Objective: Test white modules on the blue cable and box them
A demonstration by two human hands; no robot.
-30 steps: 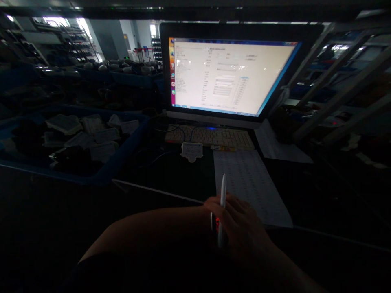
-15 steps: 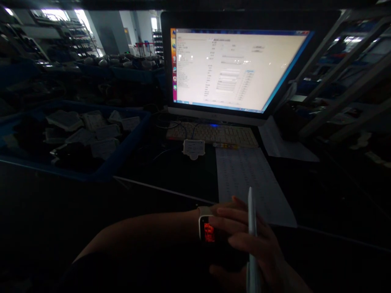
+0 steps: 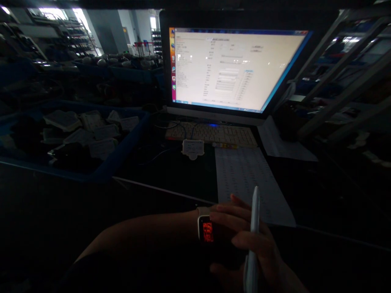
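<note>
A smartwatch (image 3: 206, 231) with a glowing red display and a pale strap sits on my left wrist. Beyond it, my left hand (image 3: 224, 240) is in deep shadow and mostly covered by my right hand, so its fingers cannot be made out. My right hand (image 3: 264, 248) lies across it, with fingertips reaching close to the watch's edge. A pale pen (image 3: 254, 228) is gripped between the right hand's fingers, standing nearly upright with its tip toward the printed sheet (image 3: 244, 175).
A lit monitor (image 3: 238, 69) stands behind a keyboard (image 3: 214, 133). Before the keyboard lie a small white labelled box-like device (image 3: 193, 148) and a yellow-marked pen (image 3: 225, 145). On the left, a blue bin (image 3: 106, 169) holds several labelled pieces. Another paper (image 3: 284, 142) lies right.
The right fingertips have drawn back slightly from the watch screen, showing more of it. The pen has shifted a little to the right at its tip.
</note>
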